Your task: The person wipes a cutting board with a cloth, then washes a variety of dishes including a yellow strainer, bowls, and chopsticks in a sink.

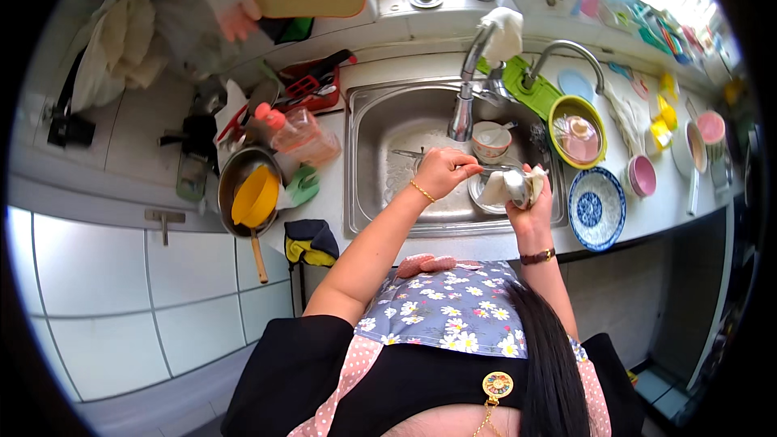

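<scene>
Over the steel sink (388, 194), my left hand (446, 170) grips the handle of a metal ladle (516, 187), whose bowl end lies at my right hand. My right hand (533, 209) holds a pale cloth (536, 182) against the ladle's bowl. Under the ladle, a white plate (485, 200) rests in the sink, partly hidden. Stacked bowls (490, 149) with a spoon stand behind it, below the faucet's spray head (461, 115). Another long metal utensil (403, 153) lies in the sink to the left, partly hidden by my left hand.
Left of the sink are a pan (227, 194) with a yellow bowl (258, 197), a soap pump bottle (303, 136) and a red utensil basket (331, 97). On the right stand a green-yellow basin (552, 139), a blue-white bowl (618, 212) and a pink cup (642, 176).
</scene>
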Motion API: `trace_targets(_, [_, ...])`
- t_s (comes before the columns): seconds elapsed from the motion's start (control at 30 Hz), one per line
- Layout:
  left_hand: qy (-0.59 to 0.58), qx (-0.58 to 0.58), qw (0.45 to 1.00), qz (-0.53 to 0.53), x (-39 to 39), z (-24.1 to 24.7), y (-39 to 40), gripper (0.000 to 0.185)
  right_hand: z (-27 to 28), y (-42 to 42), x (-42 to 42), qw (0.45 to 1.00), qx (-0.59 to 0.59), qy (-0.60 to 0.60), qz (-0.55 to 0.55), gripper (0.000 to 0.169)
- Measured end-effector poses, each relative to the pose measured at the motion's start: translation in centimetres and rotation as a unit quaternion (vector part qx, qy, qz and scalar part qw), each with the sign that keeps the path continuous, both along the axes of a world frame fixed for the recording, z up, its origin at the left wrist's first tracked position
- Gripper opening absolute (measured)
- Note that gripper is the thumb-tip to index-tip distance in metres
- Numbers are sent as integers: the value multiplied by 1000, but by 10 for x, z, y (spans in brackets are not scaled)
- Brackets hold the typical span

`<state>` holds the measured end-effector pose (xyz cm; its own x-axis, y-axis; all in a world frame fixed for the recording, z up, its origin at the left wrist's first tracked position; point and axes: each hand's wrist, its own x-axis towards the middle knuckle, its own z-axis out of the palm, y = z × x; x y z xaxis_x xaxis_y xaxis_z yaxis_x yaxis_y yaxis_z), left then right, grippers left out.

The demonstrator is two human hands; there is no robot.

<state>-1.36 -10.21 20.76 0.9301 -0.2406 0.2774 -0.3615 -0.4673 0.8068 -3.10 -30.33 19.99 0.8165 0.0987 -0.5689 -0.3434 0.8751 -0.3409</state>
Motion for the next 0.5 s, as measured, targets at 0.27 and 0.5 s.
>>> trace_targets(0.27, [103,-238,959,117,-13,-10,8,25,59,13,-4,974,37,-174,139,30])
trace_targets(0.5, [164,-490,854,52,-21,-8,29,25,43,-21,15,892,-358,-218,169,29])
